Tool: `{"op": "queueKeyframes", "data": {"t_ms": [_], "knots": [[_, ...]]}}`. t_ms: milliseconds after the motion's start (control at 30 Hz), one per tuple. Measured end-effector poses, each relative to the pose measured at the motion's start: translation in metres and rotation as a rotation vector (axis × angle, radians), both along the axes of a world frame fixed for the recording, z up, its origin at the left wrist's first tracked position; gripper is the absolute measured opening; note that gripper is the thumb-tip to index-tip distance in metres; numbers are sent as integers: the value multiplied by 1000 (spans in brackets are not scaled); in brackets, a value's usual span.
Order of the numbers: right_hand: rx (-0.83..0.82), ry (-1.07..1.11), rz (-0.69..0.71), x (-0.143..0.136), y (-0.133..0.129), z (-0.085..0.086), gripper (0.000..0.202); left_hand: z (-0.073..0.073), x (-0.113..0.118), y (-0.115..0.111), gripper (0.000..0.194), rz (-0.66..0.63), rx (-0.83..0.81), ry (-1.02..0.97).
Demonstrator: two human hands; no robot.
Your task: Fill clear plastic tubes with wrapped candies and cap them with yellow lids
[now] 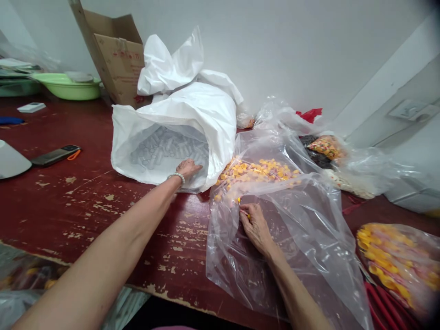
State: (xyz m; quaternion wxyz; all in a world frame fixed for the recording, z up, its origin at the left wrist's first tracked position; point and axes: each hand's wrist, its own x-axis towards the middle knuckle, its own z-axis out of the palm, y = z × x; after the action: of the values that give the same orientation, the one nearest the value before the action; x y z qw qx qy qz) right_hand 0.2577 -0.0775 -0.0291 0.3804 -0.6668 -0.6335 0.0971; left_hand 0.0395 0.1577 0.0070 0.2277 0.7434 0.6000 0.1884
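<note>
My left hand (188,170), with a beaded bracelet (176,177) at its wrist, reaches into the mouth of a white sack (220,119) lying on its side. Its visible fingers are stretched out, with nothing seen in them. Inside the sack lie many clear plastic tubes (160,149). My right hand (255,224) is closed over the edge of a large clear plastic bag (309,229), its fingertips pinching a small yellow-and-pink piece. More yellow caps with pink strands (261,170) are heaped in that bag, just beyond the hand.
A cardboard box (120,64) and a green basin (70,88) stand behind at left. On the worn red table (85,201) lies a phone (57,155). Other filled plastic bags (328,146) sit at right, and another bag of yellow pieces (398,261) is nearer.
</note>
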Motion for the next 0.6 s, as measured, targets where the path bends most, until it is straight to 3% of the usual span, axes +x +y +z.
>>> {"op": "queueKeyframes", "data": {"t_ms": [100, 200, 267, 367, 433, 600], "knots": [[9, 95, -18, 1, -4, -1, 21, 4, -10, -5, 28, -38, -12, -18], [-16, 290, -102, 1, -8, 0, 30, 5, -24, -27, 28, -71, 16, -83], [-26, 499, -142, -5, -14, 7, 38, 5, -33, -54, 32, -98, 6, -191], [-1, 717, -96, -26, -27, 29, 38, 6, -45, -109, 34, -211, -125, -559], [57, 683, -27, -45, -36, 47, 32, 10, -50, -149, 35, -280, -247, -764], [191, 374, 182, -78, -45, 76, 23, 18, -49, -226, 32, -344, -512, -927]]}}
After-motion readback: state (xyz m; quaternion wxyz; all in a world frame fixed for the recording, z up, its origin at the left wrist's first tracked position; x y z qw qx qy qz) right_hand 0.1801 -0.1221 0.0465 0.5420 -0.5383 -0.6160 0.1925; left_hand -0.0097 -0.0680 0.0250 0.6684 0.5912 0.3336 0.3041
